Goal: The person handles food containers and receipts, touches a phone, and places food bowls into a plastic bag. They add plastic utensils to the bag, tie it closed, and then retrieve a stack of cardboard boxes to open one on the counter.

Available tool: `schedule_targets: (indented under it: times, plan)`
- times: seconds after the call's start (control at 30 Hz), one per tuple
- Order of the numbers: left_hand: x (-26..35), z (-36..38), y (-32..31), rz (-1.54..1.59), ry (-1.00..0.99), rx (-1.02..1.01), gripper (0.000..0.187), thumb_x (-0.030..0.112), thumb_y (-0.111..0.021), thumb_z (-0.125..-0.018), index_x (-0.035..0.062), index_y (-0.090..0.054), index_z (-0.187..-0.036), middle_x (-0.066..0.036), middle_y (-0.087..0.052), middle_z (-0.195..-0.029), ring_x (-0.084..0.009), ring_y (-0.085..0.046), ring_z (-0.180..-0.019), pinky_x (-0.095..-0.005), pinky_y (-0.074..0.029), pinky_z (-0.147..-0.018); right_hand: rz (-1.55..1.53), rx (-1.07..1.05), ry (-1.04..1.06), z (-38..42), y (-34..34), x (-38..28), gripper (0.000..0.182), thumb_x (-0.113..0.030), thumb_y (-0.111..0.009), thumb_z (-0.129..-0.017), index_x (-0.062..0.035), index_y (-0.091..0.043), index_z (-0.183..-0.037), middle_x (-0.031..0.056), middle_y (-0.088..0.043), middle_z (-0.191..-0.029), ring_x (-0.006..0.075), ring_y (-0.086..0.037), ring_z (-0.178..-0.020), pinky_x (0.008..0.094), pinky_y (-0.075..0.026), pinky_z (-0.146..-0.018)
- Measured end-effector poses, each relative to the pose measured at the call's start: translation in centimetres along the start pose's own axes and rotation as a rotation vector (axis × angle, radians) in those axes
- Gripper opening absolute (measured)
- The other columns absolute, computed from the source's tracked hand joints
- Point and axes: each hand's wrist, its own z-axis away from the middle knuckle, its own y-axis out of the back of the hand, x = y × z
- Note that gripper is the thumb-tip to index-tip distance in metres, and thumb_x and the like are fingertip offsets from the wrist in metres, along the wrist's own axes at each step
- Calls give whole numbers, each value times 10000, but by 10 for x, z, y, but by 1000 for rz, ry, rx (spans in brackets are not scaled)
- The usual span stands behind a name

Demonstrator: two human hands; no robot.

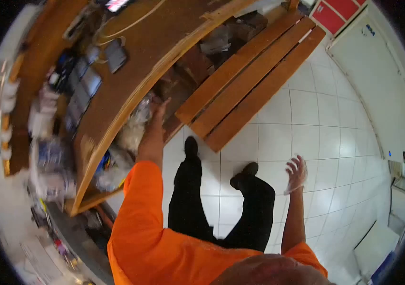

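Observation:
My left hand (159, 110) reaches into the shelf space under the wooden table, beside clear plastic bags (140, 116). Its thumb stands apart from the fingers, which are partly in shadow, and I see nothing held in it. Over the tiled floor, my right hand (296, 172) is raised with fingers spread and slightly bent. Thin clear plastic, which looks like a disposable glove, covers it.
A slatted wooden bench (255, 80) stands against the table (140, 47). Several phones or dark flat devices (86, 80) and a cable lie on the tabletop. White floor tiles (316, 142) extend to the right, toward a pale cabinet or door (373, 71) and red drawers (331, 16).

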Motion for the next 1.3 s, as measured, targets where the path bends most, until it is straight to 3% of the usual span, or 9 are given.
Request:
schedule_targets:
  times: [0.17, 0.3, 0.5, 0.67, 0.9, 1.07, 1.17, 1.2, 1.3]
  plan:
    - [1, -161, -48, 46, -62, -69, 772, 484, -725, -673, 7, -518, -1243, -188, -544, -1223, -268, -526, -1121, -363, -407, -965, -20, 393, 51, -59, 2, 85, 356, -366, -558, -888, -107, -530, -1130, 66, -568, -981, 179, -585, -789, 290, -444, -636]
    - [-3, -213, -72, 77, -96, -132, 736, 480, -684, -712, 9, -509, -1250, -174, -538, -1225, -260, -517, -1120, -363, -404, -961, -10, 609, -42, -74, 47, 139, 363, -362, -559, -885, -106, -526, -1140, 65, -571, -990, 182, -580, -826, 314, -443, -673]
    - [-39, -210, -85, 187, -49, -400, 684, 473, -622, -769, 13, -496, -1259, -152, -528, -1228, -249, -504, -1117, -364, -400, -956, 102, 781, -11, -34, 100, 185, 281, -320, -555, -888, -85, -567, -1040, 59, -619, -898, 163, -603, -708, 312, -457, -594]
    - [-47, -185, -59, 191, 56, -430, 643, 468, -570, -817, 16, -485, -1268, -135, -521, -1231, -240, -493, -1115, -364, -397, -952, 265, 984, -64, -5, 127, 146, 214, -238, -588, -880, -50, -569, -982, 66, -618, -822, 154, -603, -609, 263, -447, -503]
    - [-45, -162, -80, 200, 91, -509, 591, 460, -497, -885, 21, -469, -1279, -110, -510, -1234, -227, -478, -1112, -365, -392, -946, 237, 953, -48, 20, 125, 166, 221, -228, -577, -887, -43, -570, -1008, 66, -625, -854, 162, -606, -621, 271, -449, -513]
    - [-14, -124, -81, 62, 117, -315, 558, 455, -445, -933, 24, -458, -1287, -92, -502, -1237, -218, -467, -1110, -365, -389, -941, 302, 848, -74, 24, 97, 118, 236, -264, -573, -894, -38, -586, -962, 71, -624, -842, 159, -613, -673, 254, -461, -532]
    - [-10, -104, -76, -293, -339, 156, 1029, 505, -712, -732, -64, -150, -1378, -270, -201, -1413, -343, -312, -1270, -487, -266, -1057, 307, 837, -148, 34, 84, 76, 240, -264, -585, -890, -36, -581, -963, 67, -623, -851, 156, -615, -697, 257, -470, -561]
    - [23, -68, -62, -267, -307, 74, 1070, 502, -730, -711, -59, -125, -1391, -266, -198, -1417, -350, -286, -1290, -500, -237, -1068, 358, 824, -147, 40, 84, 62, 236, -263, -586, -889, -35, -583, -953, 66, -627, -845, 154, -618, -692, 254, -469, -557]
    - [-66, -24, -53, -440, -373, 90, 1128, 455, -803, -623, -58, -157, -1392, -270, -213, -1422, -382, -247, -1307, -502, -248, -1058, 399, 788, -113, 63, 94, 83, 233, -262, -591, -887, -33, -590, -933, 71, -635, -826, 151, -624, -676, 248, -469, -544]
